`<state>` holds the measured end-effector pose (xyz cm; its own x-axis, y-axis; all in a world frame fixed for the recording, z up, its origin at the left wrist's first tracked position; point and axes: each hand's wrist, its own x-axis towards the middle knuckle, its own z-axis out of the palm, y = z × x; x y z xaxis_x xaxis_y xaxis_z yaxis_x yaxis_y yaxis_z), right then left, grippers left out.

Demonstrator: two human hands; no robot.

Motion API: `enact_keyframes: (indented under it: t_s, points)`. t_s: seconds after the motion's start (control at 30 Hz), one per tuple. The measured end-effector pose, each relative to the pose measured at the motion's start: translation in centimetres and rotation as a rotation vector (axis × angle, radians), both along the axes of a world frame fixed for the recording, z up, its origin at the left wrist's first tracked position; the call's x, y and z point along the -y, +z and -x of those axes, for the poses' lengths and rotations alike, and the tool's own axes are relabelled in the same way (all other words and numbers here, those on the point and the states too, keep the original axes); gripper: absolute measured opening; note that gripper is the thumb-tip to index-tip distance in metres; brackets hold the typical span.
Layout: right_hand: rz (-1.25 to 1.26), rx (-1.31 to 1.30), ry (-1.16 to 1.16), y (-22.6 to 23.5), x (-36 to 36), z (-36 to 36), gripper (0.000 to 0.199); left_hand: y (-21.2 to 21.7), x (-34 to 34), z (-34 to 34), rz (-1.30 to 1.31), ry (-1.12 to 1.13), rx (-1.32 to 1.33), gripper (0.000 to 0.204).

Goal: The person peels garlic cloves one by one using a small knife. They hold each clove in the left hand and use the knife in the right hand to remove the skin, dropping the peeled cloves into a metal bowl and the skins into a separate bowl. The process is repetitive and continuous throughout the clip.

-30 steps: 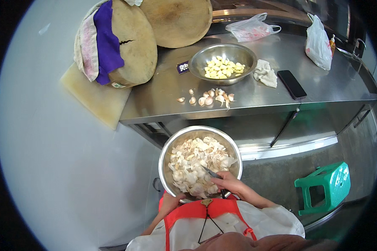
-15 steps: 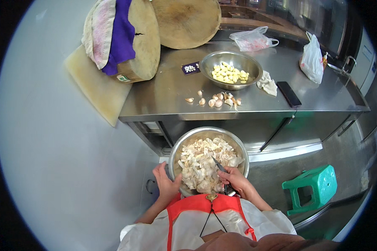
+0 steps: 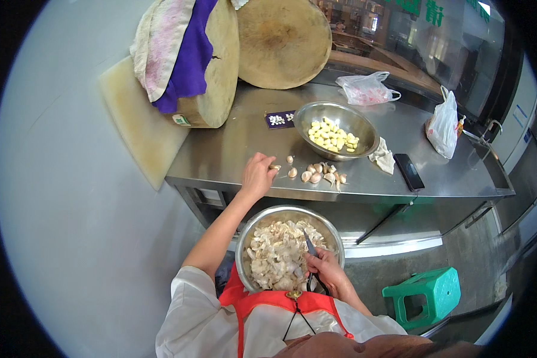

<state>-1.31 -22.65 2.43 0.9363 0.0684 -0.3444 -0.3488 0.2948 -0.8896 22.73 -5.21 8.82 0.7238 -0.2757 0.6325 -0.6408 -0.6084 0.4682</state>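
Steel bowl [image 3: 289,213] left behind, the left hand [image 3: 257,177] takes work to the counter [image 3: 232,146], pinching a clove [image 3: 277,167]; the right hand [image 3: 329,270] grips scissors [image 3: 309,243].

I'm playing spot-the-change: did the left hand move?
Yes: against the steel counter, the left hand went forward, from the lower bowl to the garlic cloves.

Reads as a kitchen, commercial rather than home by the look. Has a long steel counter [image 3: 235,150] with cabinets [image 3: 441,209] below, plus sink [image 3: 489,162] and tap [image 3: 494,125] at the far right. Also has two big round chopping blocks [image 3: 283,42] and a pale board [image 3: 140,128] at left. Shows food prep too: steel bowl [image 3: 365,125] of peeled garlic [image 3: 328,134], basin [image 3: 243,250] of skins [image 3: 277,256], red apron [image 3: 319,303]. Looks out through lettered window [image 3: 441,51] glass.
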Motion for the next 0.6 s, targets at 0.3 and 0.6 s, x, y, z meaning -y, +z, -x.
enact_keyframes:
  t_s: [0.3,0.6]
  points:
    - [0.066,0.025,-0.030,-0.1,1.4,-1.1,0.014,-0.2,0.7,2.2,0.630,-0.364,-0.518,0.021]
    - [0.482,0.210,-0.138,1.4,0.1,-2.2,0.022,-7.0,0.6,14.6,1.263,-0.769,-1.391,0.031]
